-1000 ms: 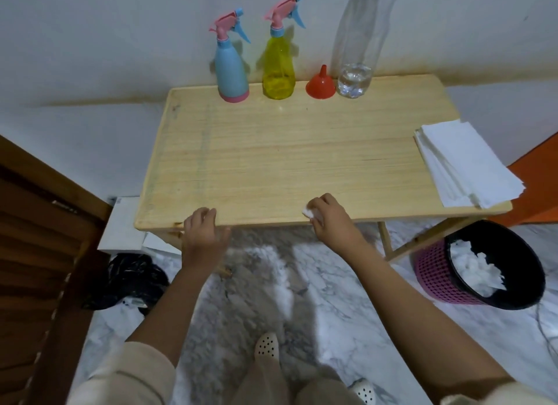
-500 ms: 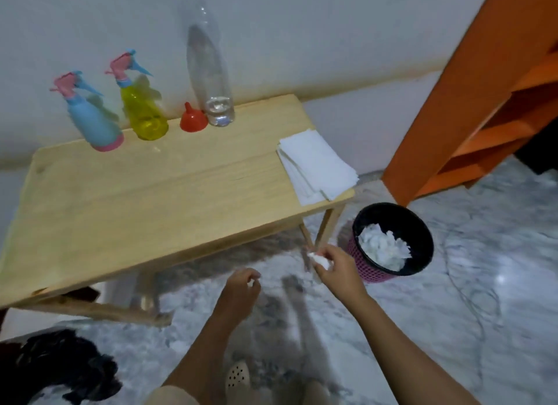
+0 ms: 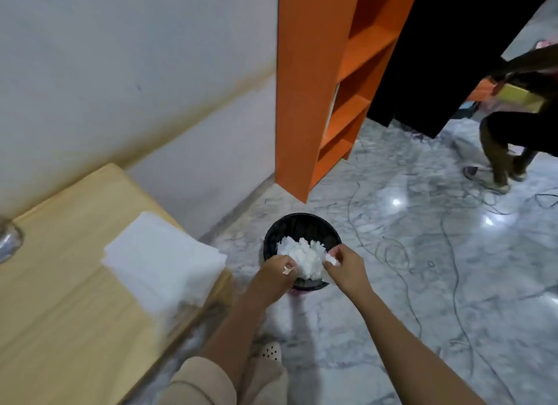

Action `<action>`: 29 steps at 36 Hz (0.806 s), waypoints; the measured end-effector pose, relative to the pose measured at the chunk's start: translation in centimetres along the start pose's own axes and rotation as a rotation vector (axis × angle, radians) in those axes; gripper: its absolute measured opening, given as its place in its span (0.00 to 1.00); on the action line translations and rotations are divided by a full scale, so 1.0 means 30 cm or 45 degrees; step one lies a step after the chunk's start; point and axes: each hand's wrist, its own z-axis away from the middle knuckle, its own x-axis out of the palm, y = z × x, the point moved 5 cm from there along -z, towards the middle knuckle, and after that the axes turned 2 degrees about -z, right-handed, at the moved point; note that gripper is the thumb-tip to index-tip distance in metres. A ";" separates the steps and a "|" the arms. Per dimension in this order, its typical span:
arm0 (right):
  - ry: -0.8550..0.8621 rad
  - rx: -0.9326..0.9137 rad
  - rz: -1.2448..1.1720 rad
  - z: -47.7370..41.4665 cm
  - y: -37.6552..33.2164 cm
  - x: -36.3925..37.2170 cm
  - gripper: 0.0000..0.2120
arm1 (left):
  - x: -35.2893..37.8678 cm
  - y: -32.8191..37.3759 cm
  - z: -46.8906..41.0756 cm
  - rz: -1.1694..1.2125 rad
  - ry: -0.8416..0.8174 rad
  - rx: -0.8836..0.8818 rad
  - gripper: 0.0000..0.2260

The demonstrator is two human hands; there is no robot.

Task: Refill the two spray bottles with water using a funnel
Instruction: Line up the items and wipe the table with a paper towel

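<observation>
Both my hands hover over a black waste bin (image 3: 302, 220) on the floor, which is filled with crumpled white tissue (image 3: 302, 255). My right hand (image 3: 344, 265) pinches a small wad of white tissue (image 3: 330, 259) above the bin's right rim. My left hand (image 3: 276, 271) is at the bin's left rim, fingers curled, with a tiny pale scrap at its fingertips. The spray bottles and funnel are out of view. Only the base of the clear water bottle (image 3: 9, 241) shows at the left edge on the wooden table (image 3: 60, 314).
A stack of white paper napkins (image 3: 163, 256) lies on the table's right end. An orange shelf unit (image 3: 320, 87) stands against the wall behind the bin. Cables trail over the marble floor (image 3: 422, 284). Another person's legs (image 3: 501, 151) are at the far right.
My view swung right, away from the bottles and funnel. Both hands left the table's front edge and moved over the bin, the right one still carrying the tissue wad.
</observation>
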 end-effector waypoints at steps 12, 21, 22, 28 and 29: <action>0.101 0.106 -0.062 -0.393 -0.089 0.001 0.12 | -0.143 0.075 -0.467 -0.269 -0.046 0.118 0.08; 0.085 0.167 -0.033 -0.473 -0.062 -0.026 0.13 | -0.172 0.070 -0.575 -0.274 -0.079 0.041 0.11; 0.070 0.176 -0.030 -0.473 -0.060 -0.031 0.13 | -0.173 0.077 -0.577 -0.268 -0.092 0.031 0.11; 0.041 0.184 -0.027 -0.465 -0.050 -0.069 0.12 | -0.193 0.106 -0.590 -0.251 -0.081 -0.004 0.07; 0.034 0.163 -0.018 -0.456 -0.038 -0.070 0.11 | -0.190 0.102 -0.588 -0.250 -0.081 0.004 0.09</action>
